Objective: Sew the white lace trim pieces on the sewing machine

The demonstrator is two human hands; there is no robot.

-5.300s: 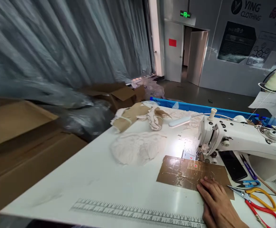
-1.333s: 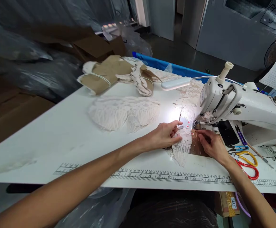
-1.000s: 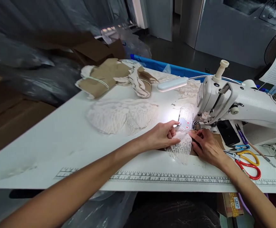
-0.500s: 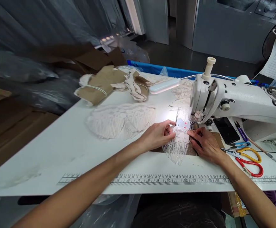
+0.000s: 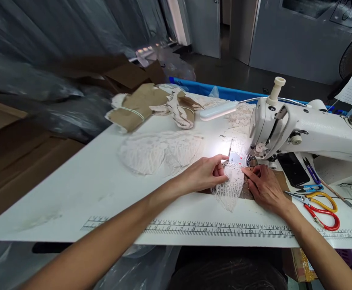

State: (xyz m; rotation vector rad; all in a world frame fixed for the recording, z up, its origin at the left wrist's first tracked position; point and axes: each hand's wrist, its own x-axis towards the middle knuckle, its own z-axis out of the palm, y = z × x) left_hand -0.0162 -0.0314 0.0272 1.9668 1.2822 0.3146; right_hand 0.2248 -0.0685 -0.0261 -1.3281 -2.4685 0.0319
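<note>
A white lace piece [image 5: 228, 195] with a fringe-like lower end lies under the sewing machine's presser foot area, lit by a bright lamp. A pale blue-grey patch [image 5: 235, 158] with small red marks shows at its upper part. At its left edge is my left hand [image 5: 207, 172], thumb and curled fingers on the lace, index stretched toward the patch. My right hand [image 5: 263, 185] pinches the lace's right edge just in front of the needle; its fingertips are partly hidden. Brown board [image 5: 248, 193] lies beneath. The white sewing machine [image 5: 321, 129] stands behind my right hand.
Lace pieces [image 5: 160, 152] lie left on the table. Tied bundles [image 5: 142, 105] sit behind them. Red- and yellow-handled scissors [image 5: 322, 207], blue snips [image 5: 311, 188] and a black phone [image 5: 293, 169] are at right. A printed ruler [image 5: 206, 229] runs along the front edge.
The whole view has shifted slightly, putting the table things further right. My left thumb and index stand a little wider apart. The lace stays under the machine between both hands.
</note>
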